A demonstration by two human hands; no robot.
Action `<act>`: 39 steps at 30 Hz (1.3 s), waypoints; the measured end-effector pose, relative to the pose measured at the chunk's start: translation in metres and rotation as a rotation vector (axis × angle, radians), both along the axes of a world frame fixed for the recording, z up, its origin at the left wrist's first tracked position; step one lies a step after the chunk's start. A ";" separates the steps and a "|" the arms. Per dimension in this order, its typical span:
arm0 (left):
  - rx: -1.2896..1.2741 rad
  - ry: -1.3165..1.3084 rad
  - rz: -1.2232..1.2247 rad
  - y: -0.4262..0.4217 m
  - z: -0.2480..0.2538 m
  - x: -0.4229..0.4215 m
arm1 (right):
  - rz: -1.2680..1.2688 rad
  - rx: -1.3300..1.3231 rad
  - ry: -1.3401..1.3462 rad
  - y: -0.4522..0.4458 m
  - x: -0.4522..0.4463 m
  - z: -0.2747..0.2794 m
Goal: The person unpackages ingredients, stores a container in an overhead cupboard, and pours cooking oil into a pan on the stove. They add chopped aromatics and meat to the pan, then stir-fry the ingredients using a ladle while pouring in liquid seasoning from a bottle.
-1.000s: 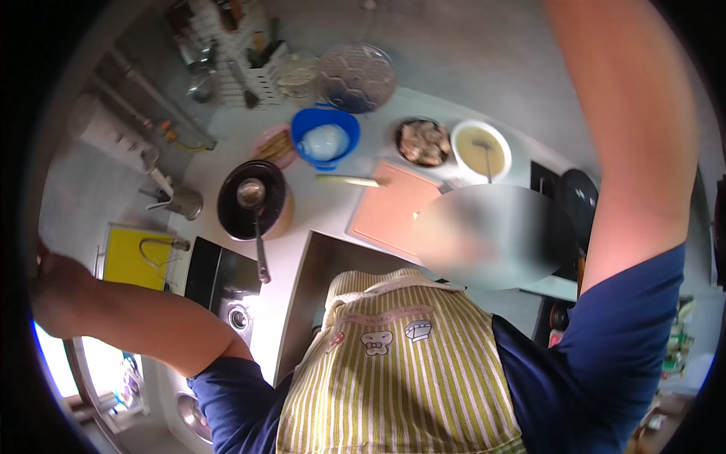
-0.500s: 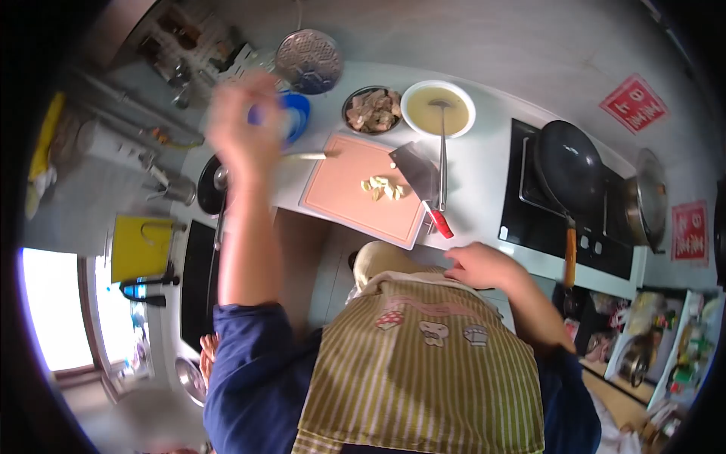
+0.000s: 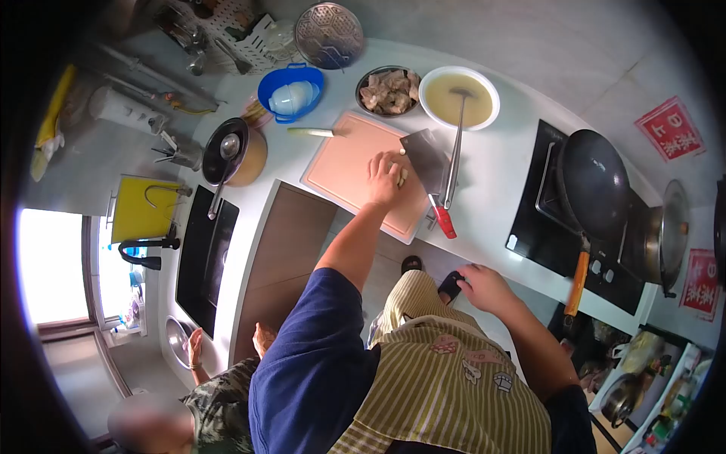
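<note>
On the pink cutting board (image 3: 340, 163), my left hand (image 3: 386, 181) covers the peeled garlic cloves (image 3: 402, 176), its fingers curled over them. Part of the pile is hidden beneath it. A cleaver (image 3: 427, 163) with a red handle lies across the board's right edge, beside that hand. At the board's upper left lies a pale green-white stalk (image 3: 306, 132), perhaps scallion. My right hand (image 3: 488, 289) hangs in front of the counter near the apron, holding nothing visible, with thumb and fingers slightly apart.
Behind the board stand a bowl of meat pieces (image 3: 387, 85), a white bowl of yellowish liquid (image 3: 491, 94) with a ladle (image 3: 455, 151), and a blue basket (image 3: 265, 94). A pot (image 3: 253, 163) sits left; a wok (image 3: 594, 178) rests on the right stove. Another person (image 3: 219, 401) is lower left.
My left hand has come from above the blue basket down to the right, onto the garlic. My right hand stays by the apron. The view has shifted, and another person shows at lower left.
</note>
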State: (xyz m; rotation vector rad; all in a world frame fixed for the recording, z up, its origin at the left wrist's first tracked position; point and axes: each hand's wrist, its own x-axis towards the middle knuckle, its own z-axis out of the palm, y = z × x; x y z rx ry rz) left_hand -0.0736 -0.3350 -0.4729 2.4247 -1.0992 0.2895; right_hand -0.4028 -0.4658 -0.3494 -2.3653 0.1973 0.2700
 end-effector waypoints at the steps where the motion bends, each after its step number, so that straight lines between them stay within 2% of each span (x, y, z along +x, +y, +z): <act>1: -0.013 -0.002 -0.013 0.000 -0.001 0.003 | 0.004 -0.003 0.009 0.003 0.010 0.002; 5: 0.010 -0.004 0.024 -0.012 0.002 0.014 | 0.054 0.131 0.087 0.017 0.020 0.004; 9: 0.026 0.067 0.113 -0.021 0.006 0.028 | 0.052 0.101 0.403 0.025 0.005 0.003; 19: 0.085 0.068 0.064 -0.028 0.005 0.041 | -0.135 0.050 0.568 0.010 -0.077 -0.014; 21: 0.080 0.006 0.113 -0.031 -0.029 0.052 | -0.187 0.048 0.645 0.009 -0.086 -0.009; 22: 0.062 0.032 0.080 -0.029 -0.025 0.051 | -0.237 0.045 0.691 0.008 -0.100 -0.003; 26: 0.117 0.137 0.064 -0.022 -0.021 0.052 | -0.358 0.098 0.740 0.004 -0.154 -0.023; 29: 0.121 0.245 0.125 -0.017 -0.022 0.061 | -0.342 0.153 0.613 -0.004 -0.222 -0.058; 32: -0.256 0.480 0.327 -0.020 0.015 0.040 | -0.439 0.050 0.786 -0.008 -0.265 -0.083; 35: -0.877 0.931 0.144 -0.063 0.060 -0.008 | -0.650 0.274 0.748 -0.014 -0.347 -0.155; 36: -0.773 0.882 0.061 -0.088 0.080 -0.035 | -0.371 -0.024 0.709 -0.018 -0.349 -0.121; 37: -0.673 0.828 -0.017 -0.119 0.117 -0.072 | -0.375 -0.012 0.670 -0.024 -0.365 -0.130; 38: -0.407 0.900 0.024 -0.147 0.156 -0.112 | -0.376 0.000 0.629 -0.029 -0.382 -0.139; 39: -0.228 0.663 -0.094 -0.181 0.169 -0.136 | -0.377 0.013 0.592 -0.037 -0.400 -0.150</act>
